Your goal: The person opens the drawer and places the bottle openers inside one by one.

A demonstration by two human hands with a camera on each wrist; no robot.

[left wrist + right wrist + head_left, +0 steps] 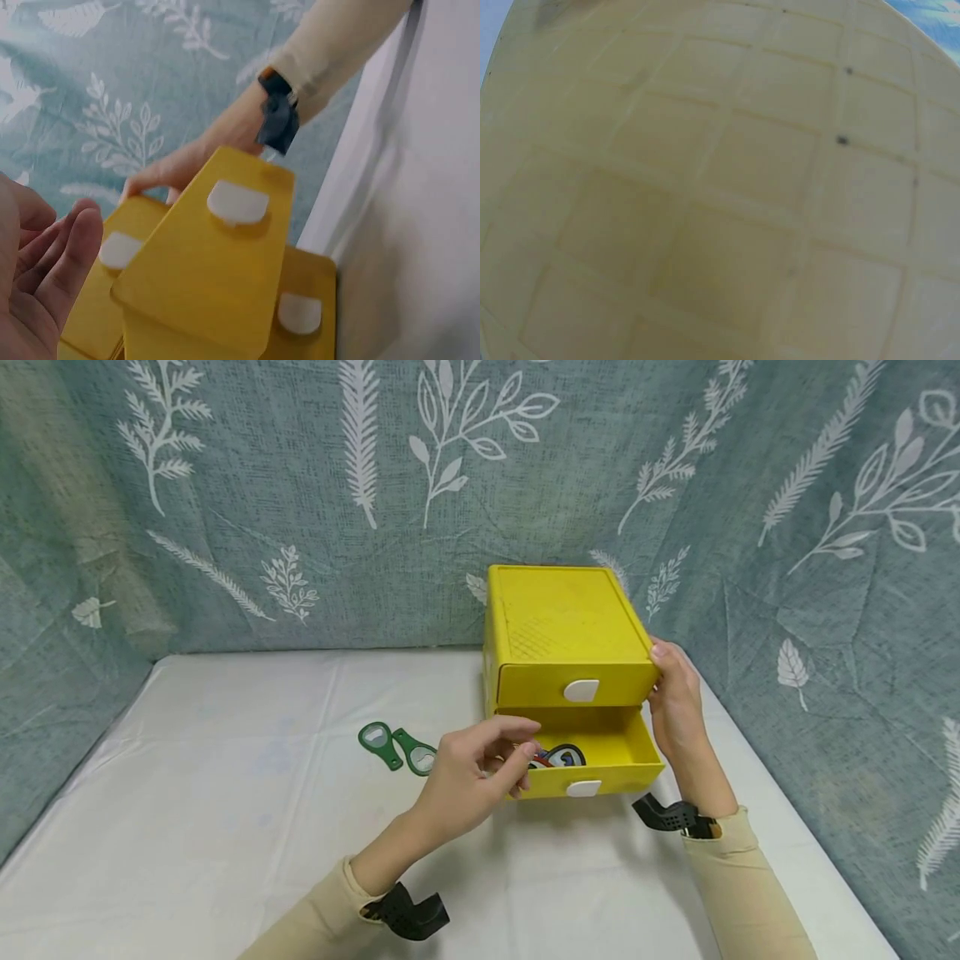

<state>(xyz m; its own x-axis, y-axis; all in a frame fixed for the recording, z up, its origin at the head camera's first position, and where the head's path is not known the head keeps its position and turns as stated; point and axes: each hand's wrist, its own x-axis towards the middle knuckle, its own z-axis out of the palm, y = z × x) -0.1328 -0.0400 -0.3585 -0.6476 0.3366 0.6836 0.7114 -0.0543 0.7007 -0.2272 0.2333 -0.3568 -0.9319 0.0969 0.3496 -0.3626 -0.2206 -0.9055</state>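
Your left sleeve point(307, 922) leads to your left hand point(468, 772) at the open lower drawer point(630, 778); thumb and forefinger stand apart, seemingly holding nothing, though the inner fingers are partly hidden. Your right hand point(678, 697) rests against the yellow cabinet point(562, 606). Handling the drawer's contents seems underway; next calls for reaching behind its front. Openers point(566, 754) lie inside, just beyond your left fingertips; green openers point(387, 752) lie left.
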